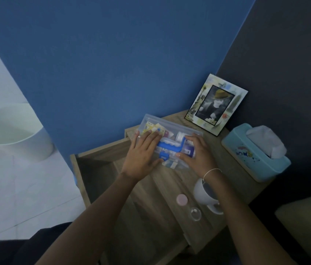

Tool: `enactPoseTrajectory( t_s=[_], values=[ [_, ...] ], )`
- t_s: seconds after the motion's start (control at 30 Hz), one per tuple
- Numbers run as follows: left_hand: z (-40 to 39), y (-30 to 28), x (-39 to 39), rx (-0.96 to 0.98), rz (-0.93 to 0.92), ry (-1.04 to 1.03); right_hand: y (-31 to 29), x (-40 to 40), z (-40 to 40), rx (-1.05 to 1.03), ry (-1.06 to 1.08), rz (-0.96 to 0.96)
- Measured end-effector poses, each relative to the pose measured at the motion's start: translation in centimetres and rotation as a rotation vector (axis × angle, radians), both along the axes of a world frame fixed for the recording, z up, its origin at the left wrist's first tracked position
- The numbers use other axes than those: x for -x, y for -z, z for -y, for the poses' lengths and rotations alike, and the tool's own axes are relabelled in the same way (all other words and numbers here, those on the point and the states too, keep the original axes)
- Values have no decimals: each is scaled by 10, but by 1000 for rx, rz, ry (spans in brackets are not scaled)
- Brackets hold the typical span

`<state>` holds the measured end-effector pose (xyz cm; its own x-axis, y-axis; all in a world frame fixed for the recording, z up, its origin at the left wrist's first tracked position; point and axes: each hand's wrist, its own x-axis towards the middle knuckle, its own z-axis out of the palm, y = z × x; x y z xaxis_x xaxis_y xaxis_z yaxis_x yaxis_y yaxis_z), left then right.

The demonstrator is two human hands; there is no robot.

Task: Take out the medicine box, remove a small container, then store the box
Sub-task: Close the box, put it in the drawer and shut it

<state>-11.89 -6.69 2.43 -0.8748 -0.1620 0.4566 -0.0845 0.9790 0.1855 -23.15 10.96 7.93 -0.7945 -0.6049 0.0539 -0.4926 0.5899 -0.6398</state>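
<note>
A clear plastic medicine box [171,129] with a blue handle [170,146] and a blue front latch lies on the wooden bedside table [233,180]. Packets and small bottles show through its lid. My left hand [143,155] lies flat on the box's left half, thumb at the front edge. My right hand [198,155] grips the right end, fingers over the lid. A small container with a pink lid [181,199] stands on the table nearer me, beside a clear round piece [196,213].
The table's top drawer [97,169] is pulled open to the left of the box. A white cup [204,194] stands under my right wrist. A photo frame [216,104] and a blue tissue box [254,155] fill the back right. A white bin [15,131] stands on the floor.
</note>
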Motion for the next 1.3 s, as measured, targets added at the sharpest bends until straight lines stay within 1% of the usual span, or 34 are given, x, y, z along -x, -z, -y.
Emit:
enactPoseTrajectory(
  t_s=[0.07,0.1,0.13,0.2,0.23,0.27,0.3,0.37,0.43,0.47,0.5,0.63,0.77,0.87,0.97,1.07,1.13,1.2,1.3],
  values=[
    [-4,-6,-3,-137,-23,16,-5,-1,-1,68,20,75],
    [-5,-9,-4,-199,-51,14,-9,0,-1,128,61,125],
    [-4,-14,-4,-245,-90,-6,-13,2,-1,180,125,128],
    [2,-21,-1,-327,-166,-107,-18,7,1,194,252,1],
    [6,-25,3,-399,-179,-164,-20,10,4,191,297,-50],
    [10,-30,7,-496,-174,-210,-21,12,6,189,333,-66],
    [14,-34,11,-612,-154,-248,-21,15,10,195,367,-44],
    [20,-40,19,-846,-91,-300,-18,21,15,213,442,131],
    [23,-42,25,-961,-12,-316,-11,21,20,219,497,377],
    [22,-41,26,-976,18,-308,-8,20,23,240,519,461],
    [21,-40,27,-979,35,-297,-3,18,25,268,540,496],
    [16,-41,24,-985,18,-282,0,11,31,288,572,460],
    [15,-52,15,-948,-13,-276,-9,-1,29,299,586,476],
    [23,-72,3,-894,-10,-270,-22,-18,27,319,564,424],
    [36,-102,-14,-823,-6,-265,-41,-43,30,432,507,444],
    [51,-129,-36,-783,-14,-266,-59,-74,34,525,438,399],
    [59,-136,-54,-764,-11,-269,-63,-98,37,581,382,433],
    [65,-134,-73,-757,13,-270,-58,-122,37,573,317,500],
    [71,-115,-105,-782,89,-285,-44,-151,37,438,263,534]
  ],
)
